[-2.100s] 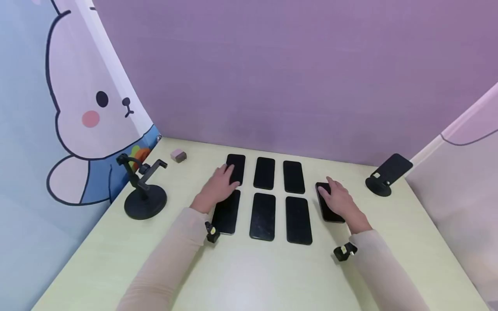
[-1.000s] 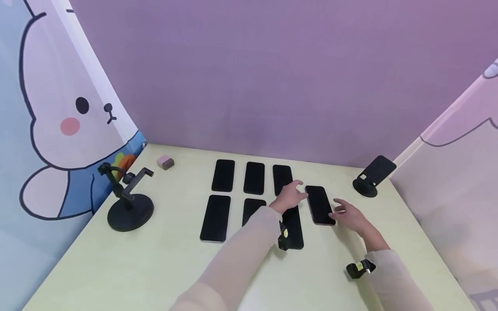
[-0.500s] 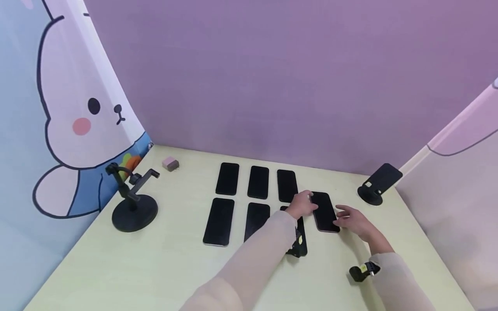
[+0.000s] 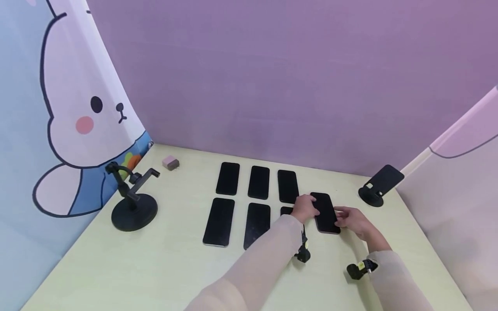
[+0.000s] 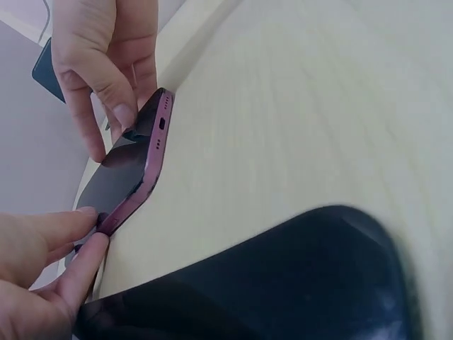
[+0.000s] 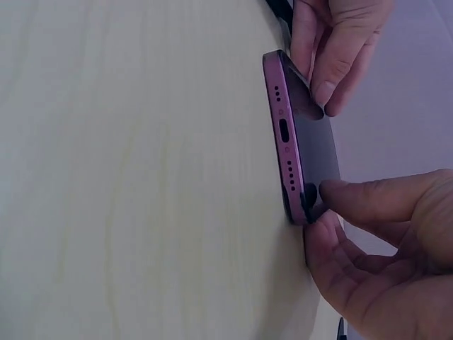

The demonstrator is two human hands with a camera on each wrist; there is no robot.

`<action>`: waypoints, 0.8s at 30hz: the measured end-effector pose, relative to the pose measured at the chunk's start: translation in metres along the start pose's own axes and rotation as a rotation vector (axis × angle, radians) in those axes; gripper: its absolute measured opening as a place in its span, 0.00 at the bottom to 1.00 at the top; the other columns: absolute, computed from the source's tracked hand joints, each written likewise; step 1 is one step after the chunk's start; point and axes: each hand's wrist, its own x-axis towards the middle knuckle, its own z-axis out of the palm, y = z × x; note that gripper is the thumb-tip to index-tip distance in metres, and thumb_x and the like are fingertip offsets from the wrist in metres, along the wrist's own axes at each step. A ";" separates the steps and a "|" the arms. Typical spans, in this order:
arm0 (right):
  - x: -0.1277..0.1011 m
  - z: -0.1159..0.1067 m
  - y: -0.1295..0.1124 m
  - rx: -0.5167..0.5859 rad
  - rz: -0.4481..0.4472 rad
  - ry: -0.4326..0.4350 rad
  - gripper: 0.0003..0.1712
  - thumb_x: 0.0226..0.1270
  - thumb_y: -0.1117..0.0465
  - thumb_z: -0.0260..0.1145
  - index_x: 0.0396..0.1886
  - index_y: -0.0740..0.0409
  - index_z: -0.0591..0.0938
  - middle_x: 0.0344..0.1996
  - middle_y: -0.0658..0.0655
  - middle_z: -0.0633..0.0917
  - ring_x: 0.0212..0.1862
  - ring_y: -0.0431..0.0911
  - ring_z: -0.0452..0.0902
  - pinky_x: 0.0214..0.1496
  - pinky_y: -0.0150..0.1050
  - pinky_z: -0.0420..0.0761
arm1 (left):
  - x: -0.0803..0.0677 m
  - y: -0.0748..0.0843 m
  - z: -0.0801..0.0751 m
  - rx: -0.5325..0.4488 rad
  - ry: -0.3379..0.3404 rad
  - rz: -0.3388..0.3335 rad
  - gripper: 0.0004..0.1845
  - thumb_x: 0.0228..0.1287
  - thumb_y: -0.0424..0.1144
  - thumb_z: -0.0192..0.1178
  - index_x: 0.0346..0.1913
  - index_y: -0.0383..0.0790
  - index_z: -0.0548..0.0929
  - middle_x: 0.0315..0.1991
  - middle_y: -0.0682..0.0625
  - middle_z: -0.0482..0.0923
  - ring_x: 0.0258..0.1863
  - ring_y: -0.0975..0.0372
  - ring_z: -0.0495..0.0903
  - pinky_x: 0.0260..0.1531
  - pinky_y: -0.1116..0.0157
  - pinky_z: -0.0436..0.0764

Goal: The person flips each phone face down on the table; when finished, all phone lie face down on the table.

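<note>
A black-screened smartphone (image 4: 325, 213) with a pink metallic frame lies face up at the right end of the phones. My left hand (image 4: 305, 208) pinches its left long edge, thumb at the screen side. On the opposite edge, my right hand (image 4: 353, 221) grips the same phone between thumb and fingers. The right wrist view shows the frame (image 6: 284, 134) with its charging port, and that end sits a little off the tabletop at the corner. My left forearm covers most of another dark phone (image 4: 286, 210) beneath it.
Several more black phones (image 4: 219, 221) lie face up in two rows on the pale table (image 4: 163, 268). A black jointed stand (image 4: 134, 211) is at left, and a black plate-topped stand (image 4: 385, 180) at right. A small pink-grey block (image 4: 170, 163) sits at the back left.
My left hand has come across from the leftmost phones to the rightmost one. My right hand has shifted from on top of that phone to its right edge, and both now grip it.
</note>
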 end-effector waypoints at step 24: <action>0.002 -0.005 -0.001 0.167 -0.014 -0.066 0.37 0.58 0.82 0.60 0.67 0.82 0.58 0.48 0.68 0.80 0.43 0.41 0.78 0.43 0.35 0.80 | 0.000 -0.002 0.002 0.004 -0.058 -0.009 0.23 0.51 0.35 0.74 0.53 0.41 0.86 0.49 0.53 0.83 0.54 0.64 0.76 0.50 0.77 0.71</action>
